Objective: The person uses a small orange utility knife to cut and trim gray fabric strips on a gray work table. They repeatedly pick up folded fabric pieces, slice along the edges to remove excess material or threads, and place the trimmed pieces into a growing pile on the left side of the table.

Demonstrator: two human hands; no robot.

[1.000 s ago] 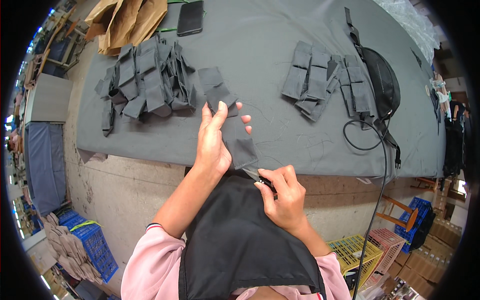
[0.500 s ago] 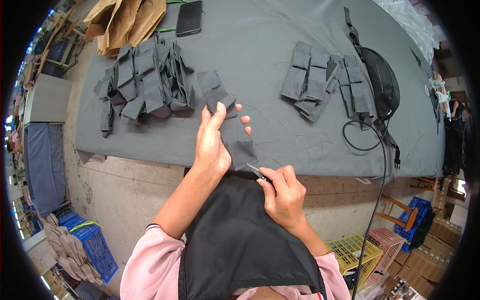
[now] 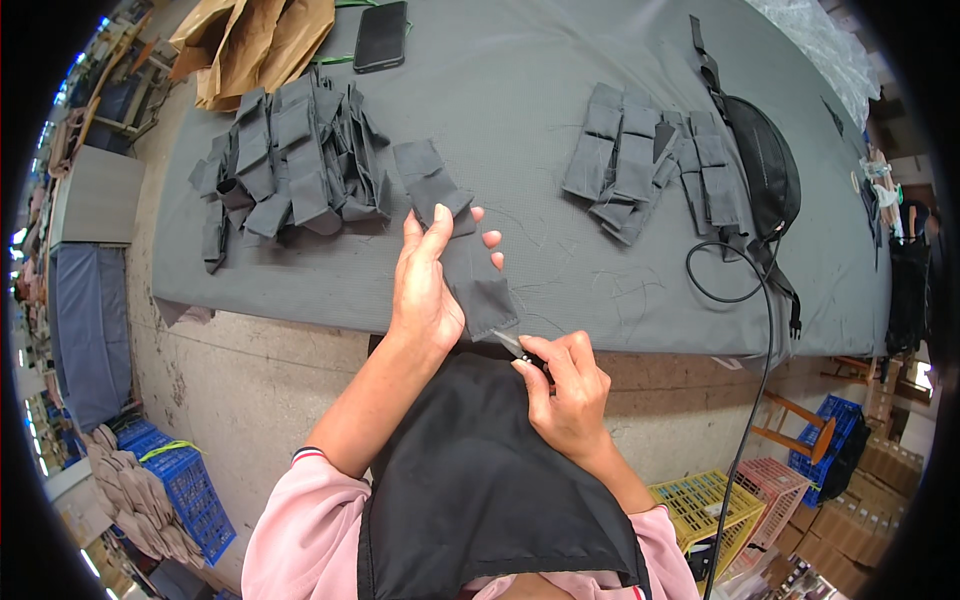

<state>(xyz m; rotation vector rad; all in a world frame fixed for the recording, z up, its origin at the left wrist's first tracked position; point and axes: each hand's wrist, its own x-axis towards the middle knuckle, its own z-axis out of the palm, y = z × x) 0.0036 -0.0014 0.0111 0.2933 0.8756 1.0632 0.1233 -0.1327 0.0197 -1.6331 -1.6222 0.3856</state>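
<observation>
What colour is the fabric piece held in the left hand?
Dark grey, close to the table cover's shade; the fabric piece in the left hand shows best in the head view.

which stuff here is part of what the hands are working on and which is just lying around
In hand: grey fabric piece held by left hand; small cutting tool in right hand; fabric piles.
Lying about: phone, black waist bag, cable, brown paper.

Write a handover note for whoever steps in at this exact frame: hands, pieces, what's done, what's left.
Left hand: holds a grey fabric piece up over the table edge.
Right hand: grips a small metal cutting tool, tip at the piece's lower edge.
Large pile of grey pieces lies left on the grey table, smaller pile right.
Which pile is finished cannot be told; the held piece is in work.
</observation>
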